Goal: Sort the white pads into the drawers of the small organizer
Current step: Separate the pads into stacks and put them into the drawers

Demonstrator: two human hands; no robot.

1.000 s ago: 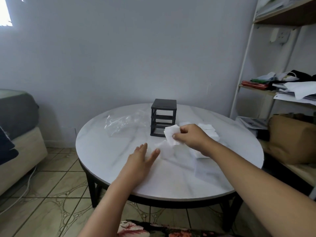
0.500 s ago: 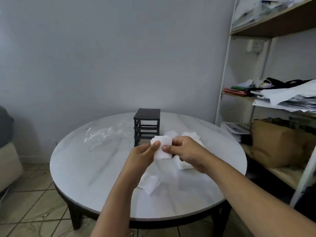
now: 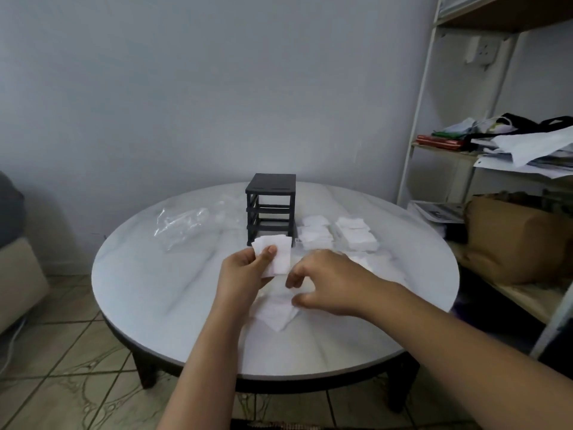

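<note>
A small black organizer [image 3: 270, 209] stands at the far middle of the round white marble table [image 3: 155, 290], its drawer slots showing as open frames. My left hand [image 3: 248, 271] holds a white pad [image 3: 279, 256] upright just in front of the organizer. My right hand [image 3: 328, 283] hovers with curled, parted fingers over a loose white pad [image 3: 276, 315] lying on the table; whether the fingers touch it is unclear. Several more white pads sit in stacks [image 3: 356, 234] to the right of the organizer.
A crumpled clear plastic bag [image 3: 186, 221] lies left of the organizer. A white shelf unit [image 3: 415, 144] with papers, clothes and a brown bag stands at the right. A sofa edge [image 3: 18, 274] is at the far left, with tiled floor below.
The pad passed from my right hand into my left hand. My right hand let go and dropped toward the loose pad on the table. The view shifted right.
</note>
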